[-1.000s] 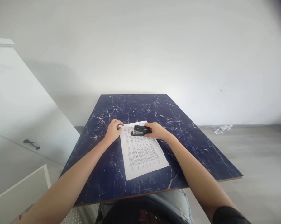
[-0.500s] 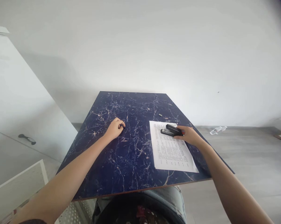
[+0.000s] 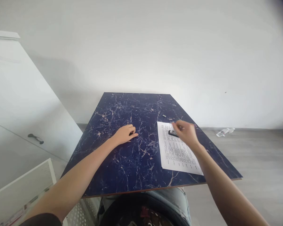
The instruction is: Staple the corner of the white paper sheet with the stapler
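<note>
On the right of the tabletop lies a printed paper sheet (image 3: 176, 153). An open black stapler (image 3: 173, 133) rests on its upper part, with only its front end showing. My right hand (image 3: 186, 131) is over the rest of the stapler, thumb and fingers pinched together and somewhat blurred. What they grip is hidden. To the left, my left hand (image 3: 125, 134) rests loosely curled on the blue table, thumb apart from the fingers, with nothing seen in it. A small grey piece (image 3: 164, 115) lies just beyond the paper.
The dark blue marble-patterned table (image 3: 136, 169) stands near a pale wall. A white cabinet (image 3: 21, 94) with a dark handle is on the left. White-framed furniture (image 3: 21, 179) sits low left. A clear plastic item (image 3: 225, 132) lies on the grey floor to the right.
My right hand has turned and moved over the stapler, now covering its raised upper arm. My left hand's thumb has spread from its fingers. The view has shifted slightly.
</note>
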Tool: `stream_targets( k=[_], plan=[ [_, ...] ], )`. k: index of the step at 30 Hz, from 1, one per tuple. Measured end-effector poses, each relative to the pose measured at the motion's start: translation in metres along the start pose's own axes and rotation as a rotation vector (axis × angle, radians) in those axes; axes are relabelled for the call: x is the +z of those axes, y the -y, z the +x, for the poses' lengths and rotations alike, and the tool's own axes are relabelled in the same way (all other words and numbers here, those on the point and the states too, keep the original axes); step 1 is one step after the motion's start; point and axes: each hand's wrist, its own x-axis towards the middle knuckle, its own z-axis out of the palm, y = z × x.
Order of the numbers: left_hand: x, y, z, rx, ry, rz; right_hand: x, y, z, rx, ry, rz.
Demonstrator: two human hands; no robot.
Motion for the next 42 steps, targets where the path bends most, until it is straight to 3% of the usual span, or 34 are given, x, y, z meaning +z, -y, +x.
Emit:
stream_targets(
  k=[3,6,8,11,17,21,27,32,38,42],
  plan=[
    [0.001,-0.003,0.0,0.14,0.079,0.093,0.044,0.059,0.0,-0.181,0.257,0.004],
    [0.001,-0.002,0.0,0.164,0.077,0.126,0.095,0.106,-0.016,-0.336,0.31,-0.006],
    [0.001,-0.001,0.0,0.159,0.074,0.107,0.12,0.121,-0.03,-0.517,0.377,-0.03],
    [0.002,0.0,0.0,0.153,0.063,0.07,0.135,0.123,-0.042,-0.603,0.432,0.011],
    [0.001,0.0,-0.001,0.142,0.052,0.022,0.127,0.116,-0.036,-0.493,0.462,0.15],
    [-0.002,0.0,-0.003,0.083,0.035,-0.077,0.125,0.118,-0.037,-0.475,0.491,0.205],
    [-0.003,0.0,-0.004,0.084,-0.101,-0.212,0.125,0.116,-0.037,-0.477,0.498,0.229],
    [-0.001,0.002,-0.003,0.055,-0.104,-0.322,0.125,0.118,-0.038,-0.502,0.476,0.222],
    [-0.005,0.0,-0.005,0.073,-0.136,-0.28,0.104,0.108,-0.042,-0.602,0.178,0.076],
    [-0.008,0.002,-0.004,0.1,-0.1,-0.26,0.077,0.085,-0.03,-0.381,-0.129,0.011]
  ],
)
